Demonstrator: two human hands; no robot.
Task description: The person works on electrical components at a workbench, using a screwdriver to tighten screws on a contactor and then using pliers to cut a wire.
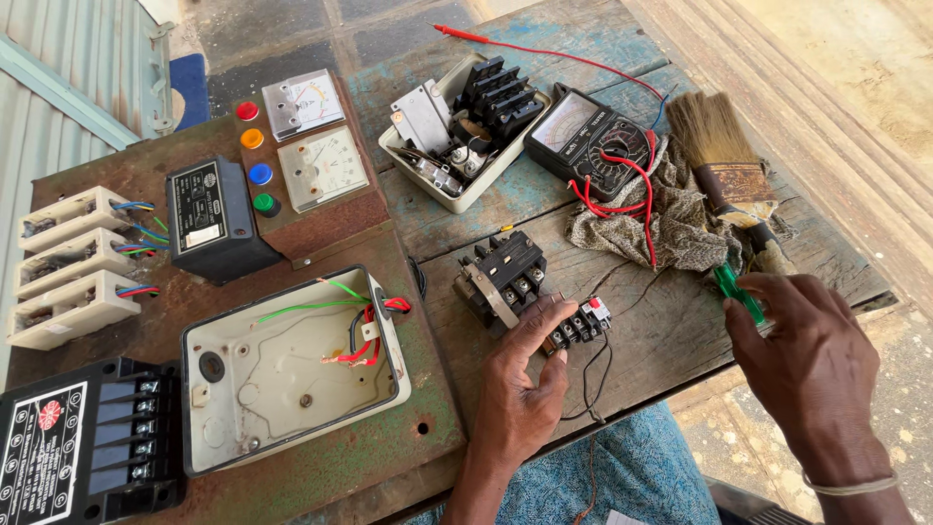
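From the head camera I see my right hand [812, 365] hiding most of a green tool [736, 292], fingers curled pinching it. A black box [216, 219] carries a white rectangular label. My left hand [520, 389] rests fingers together on the small black relay [575, 326], beside the larger switch block [501, 277].

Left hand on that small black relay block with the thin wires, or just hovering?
Touching. The head view shows the left hand with its fingers laid across the small black relay block, no gap visible between them.
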